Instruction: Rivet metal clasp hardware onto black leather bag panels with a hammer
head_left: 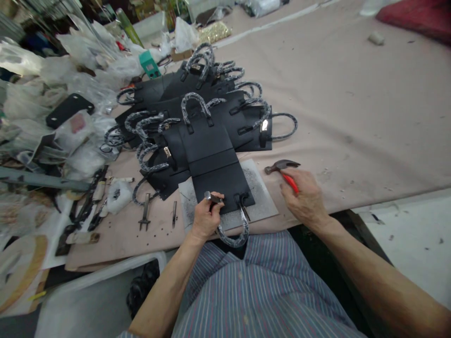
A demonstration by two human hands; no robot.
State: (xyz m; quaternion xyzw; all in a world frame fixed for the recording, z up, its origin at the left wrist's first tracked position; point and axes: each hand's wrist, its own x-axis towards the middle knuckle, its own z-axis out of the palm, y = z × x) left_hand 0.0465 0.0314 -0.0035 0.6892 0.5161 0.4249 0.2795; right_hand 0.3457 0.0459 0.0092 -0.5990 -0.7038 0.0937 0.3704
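My left hand is closed around a short metal punch, held over the near end of a black leather bag panel. A claw hammer with a red handle is gripped in my right hand, to the right of the panel. The panel lies over a pale board. One plastic-wrapped handle hangs at its near edge, and another wrapped handle stands at its far end. A thin dark tool, its kind unclear, shows beside the near handle.
More black panels with wrapped handles are piled behind. Left of the board lie a forked metal tool and a thin metal rod. Clear plastic bags crowd the left side. A white bin stands below the table edge.
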